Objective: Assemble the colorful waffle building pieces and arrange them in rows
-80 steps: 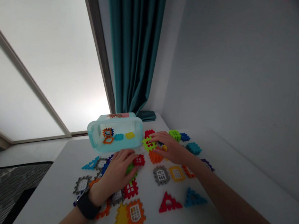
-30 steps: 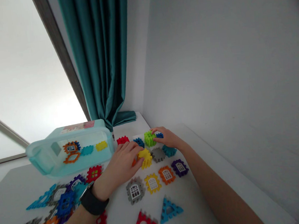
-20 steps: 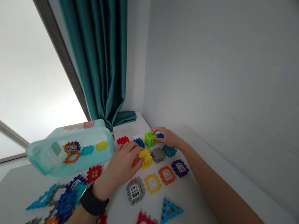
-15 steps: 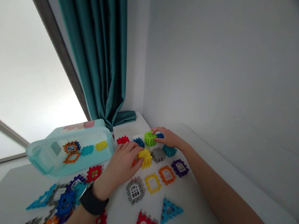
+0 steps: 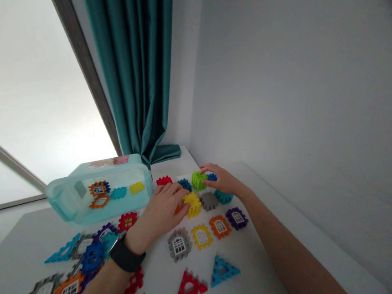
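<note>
My left hand reaches in from the left, a dark watch on its wrist. Its thumb and fingers curve around the edge of a stack of yellow toothed building blocks. Partly under that hand, a bit of an orange block shows. Farther back, my right hand has thumb and fingertips on the right edge of a stack of light green blocks. Around the hands lie blue blocks, a grey block, teal blocks and a red block.
Window blocks in grey, yellow, orange and purple form a row. Nearer are red and blue triangles. A mixed pile lies left, before a tipped clear bin. A wall rises right.
The view has shifted slightly, so things appear a little farther right. Both hands stay at the same stacks, with only slight finger movement.
</note>
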`<state>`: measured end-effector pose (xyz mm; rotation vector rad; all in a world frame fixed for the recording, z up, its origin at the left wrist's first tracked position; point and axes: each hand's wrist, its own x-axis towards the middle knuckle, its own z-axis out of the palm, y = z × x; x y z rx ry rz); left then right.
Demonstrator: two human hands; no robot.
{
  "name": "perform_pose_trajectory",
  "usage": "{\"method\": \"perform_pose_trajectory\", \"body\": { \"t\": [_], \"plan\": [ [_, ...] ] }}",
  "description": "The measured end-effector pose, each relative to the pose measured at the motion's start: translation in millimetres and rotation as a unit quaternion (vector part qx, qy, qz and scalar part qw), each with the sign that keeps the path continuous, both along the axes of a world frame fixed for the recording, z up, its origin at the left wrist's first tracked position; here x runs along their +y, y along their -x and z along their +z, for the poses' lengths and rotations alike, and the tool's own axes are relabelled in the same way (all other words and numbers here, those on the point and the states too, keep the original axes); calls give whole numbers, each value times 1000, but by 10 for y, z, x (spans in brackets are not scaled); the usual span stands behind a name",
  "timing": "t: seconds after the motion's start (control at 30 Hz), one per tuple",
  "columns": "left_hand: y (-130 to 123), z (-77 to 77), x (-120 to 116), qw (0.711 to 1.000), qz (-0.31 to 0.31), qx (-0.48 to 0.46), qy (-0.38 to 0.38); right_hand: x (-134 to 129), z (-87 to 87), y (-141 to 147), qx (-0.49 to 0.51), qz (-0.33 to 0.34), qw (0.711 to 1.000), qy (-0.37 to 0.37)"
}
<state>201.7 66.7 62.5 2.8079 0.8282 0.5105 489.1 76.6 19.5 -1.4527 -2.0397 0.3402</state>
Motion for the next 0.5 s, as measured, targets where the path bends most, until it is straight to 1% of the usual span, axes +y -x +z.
{"method": "perform_pose_trajectory", "body": {
  "t": [0.1, 0.23, 0.37, 0.5],
  "plan": [
    [59, 17, -3, 1000, 4, -4, 2, -76, 104, 125, -10, 11, 1000, -4],
    [183, 2, -21, 1000, 13, -13, 0, -184, 229, 361, -25, 28, 999, -18],
    [328, -8, -74, 1000, 16, -12, -5, -287, 317, 633, -30, 43, 998, -32],
    [520, 19, -140, 999, 28, -14, -13, -376, 377, 887, -24, 79, 996, -32]
  ]
}}
